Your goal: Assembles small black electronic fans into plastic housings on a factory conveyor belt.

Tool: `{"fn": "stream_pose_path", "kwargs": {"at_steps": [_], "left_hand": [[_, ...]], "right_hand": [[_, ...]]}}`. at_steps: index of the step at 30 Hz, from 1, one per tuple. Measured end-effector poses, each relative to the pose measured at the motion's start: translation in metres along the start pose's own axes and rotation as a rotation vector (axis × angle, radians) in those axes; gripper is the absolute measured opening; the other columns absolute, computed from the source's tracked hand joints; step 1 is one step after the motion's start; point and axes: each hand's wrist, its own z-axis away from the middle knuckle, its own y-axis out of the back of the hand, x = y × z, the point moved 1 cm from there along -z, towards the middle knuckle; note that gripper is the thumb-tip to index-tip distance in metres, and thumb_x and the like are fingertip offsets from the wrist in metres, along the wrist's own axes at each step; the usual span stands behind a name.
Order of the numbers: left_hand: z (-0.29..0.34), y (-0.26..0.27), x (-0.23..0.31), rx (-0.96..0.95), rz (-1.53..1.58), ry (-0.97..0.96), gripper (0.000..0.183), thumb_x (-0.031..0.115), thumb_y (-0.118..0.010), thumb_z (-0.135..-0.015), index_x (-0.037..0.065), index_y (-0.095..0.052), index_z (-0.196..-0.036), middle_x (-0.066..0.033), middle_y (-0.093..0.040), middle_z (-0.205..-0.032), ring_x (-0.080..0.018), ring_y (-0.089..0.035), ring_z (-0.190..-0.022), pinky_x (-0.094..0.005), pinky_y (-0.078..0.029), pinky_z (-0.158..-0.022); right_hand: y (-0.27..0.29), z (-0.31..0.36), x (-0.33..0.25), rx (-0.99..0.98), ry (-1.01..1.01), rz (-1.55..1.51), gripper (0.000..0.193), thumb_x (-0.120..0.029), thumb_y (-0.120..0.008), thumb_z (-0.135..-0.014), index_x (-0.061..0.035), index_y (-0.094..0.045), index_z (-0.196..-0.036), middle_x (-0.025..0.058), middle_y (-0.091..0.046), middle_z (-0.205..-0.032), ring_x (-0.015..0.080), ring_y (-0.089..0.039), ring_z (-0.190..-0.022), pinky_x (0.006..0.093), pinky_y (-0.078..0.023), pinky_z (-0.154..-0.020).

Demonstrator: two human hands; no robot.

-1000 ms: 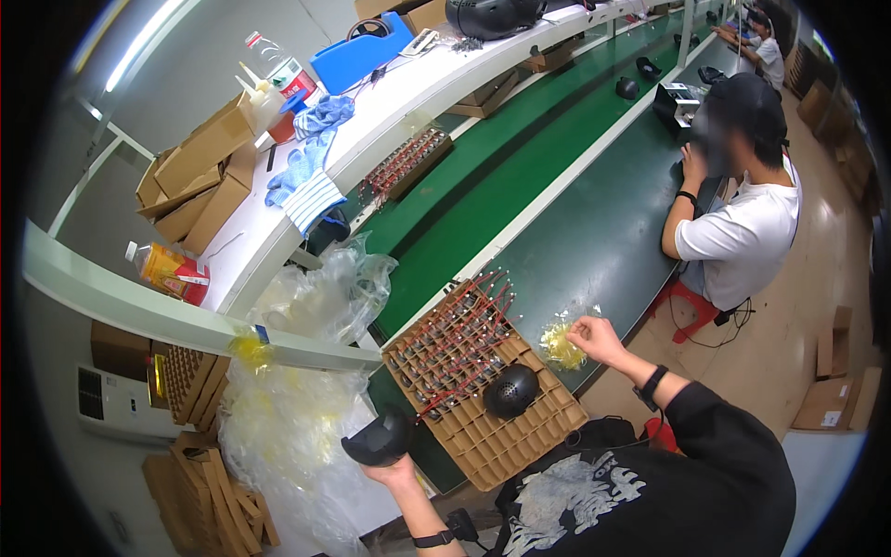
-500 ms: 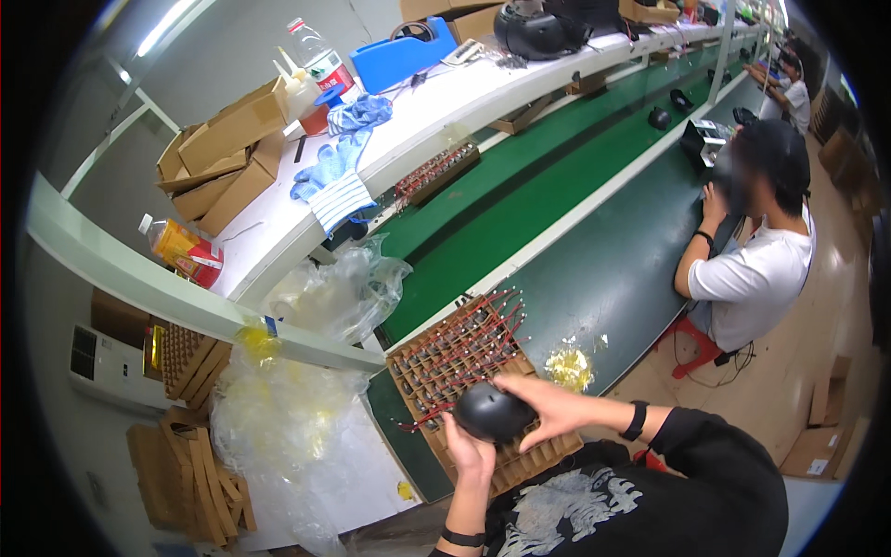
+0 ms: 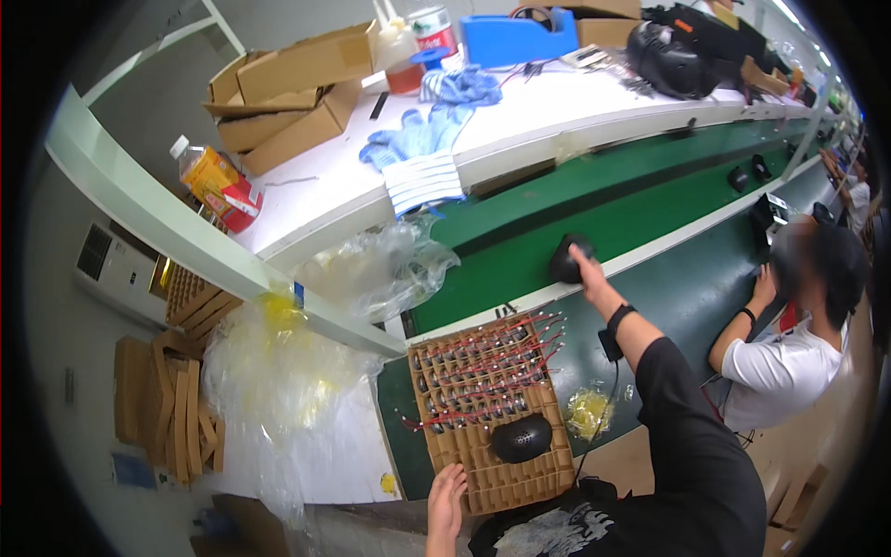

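Note:
My right hand [image 3: 588, 271] reaches far forward, its fingers closed round a rounded black plastic shell [image 3: 567, 259] at the near edge of the green conveyor belt. My left hand [image 3: 446, 497] lies with outstretched fingers by the left edge of a cardboard divider tray [image 3: 484, 483] and holds nothing. On the tray's near half rests a second black rounded shell [image 3: 522, 438] with a patch of small holes. The tray's far rows carry several small round metallic parts [image 3: 478, 376] with red wires, which stick out past the right side.
Yellow scraps [image 3: 589, 413] lie right of the tray. Clear plastic bags [image 3: 278, 371] spread on the left. Gloves [image 3: 422, 158], a bottle [image 3: 218, 184] and a blue tape dispenser [image 3: 518, 39] stand on the white shelf [image 3: 320, 200]. A co-worker [image 3: 789, 343] sits at the right.
Both hands were together at a black shell over the tray. My right hand has since gone forward to the belt with a shell; my left hand is free. A holed shell now shows on the tray.

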Motion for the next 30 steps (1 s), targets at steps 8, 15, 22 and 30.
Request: {"fn": "stream_pose_path", "kwargs": {"at_steps": [8,15,22,30], "left_hand": [[0.006,0.026,0.002,0.096,0.068,-0.043,0.032,0.018,-0.044,-0.096,0.0,-0.047,-0.123,-0.0141,-0.055,-0.121,-0.0221,-0.054,-0.108,-0.032,-0.042,-0.09],[-0.025,0.016,0.008,-0.158,0.118,-0.013,0.029,0.017,-0.046,-0.095,0.002,-0.049,-0.12,-0.0135,-0.056,-0.12,-0.0221,-0.055,-0.106,-0.0318,-0.042,-0.09],[-0.036,0.026,0.0,-0.378,0.028,-0.076,0.044,0.025,-0.05,-0.094,0.001,-0.042,-0.13,-0.013,-0.045,-0.134,-0.0226,-0.044,-0.123,-0.0354,-0.034,-0.101],[-0.011,0.032,0.003,-0.794,0.643,0.257,0.102,0.07,-0.058,-0.072,0.003,-0.026,-0.14,-0.0246,-0.032,-0.141,-0.0398,-0.034,-0.129,-0.0603,-0.032,-0.102]], "right_hand": [[-0.043,0.122,0.036,-0.441,0.31,0.776,0.058,-0.032,-0.072,-0.076,-0.0005,-0.051,-0.121,0.0181,-0.055,-0.12,0.0301,-0.053,-0.111,0.0377,-0.041,-0.096],[-0.056,0.318,0.069,-1.14,0.727,1.472,0.1,-0.034,-0.083,-0.054,-0.0105,-0.033,-0.137,0.0218,-0.031,-0.141,0.0393,-0.034,-0.128,0.0473,-0.031,-0.104],[-0.072,0.361,0.06,-0.862,-0.177,0.286,0.048,-0.029,-0.054,-0.092,0.0011,-0.043,-0.128,0.0124,-0.053,-0.124,0.0204,-0.054,-0.112,0.0342,-0.044,-0.094],[-0.112,0.407,0.085,-0.849,-0.4,0.557,0.039,-0.035,-0.046,-0.097,-0.0015,-0.065,-0.092,0.0057,-0.063,-0.065,0.018,-0.059,-0.054,0.0333,-0.05,-0.056]]}}
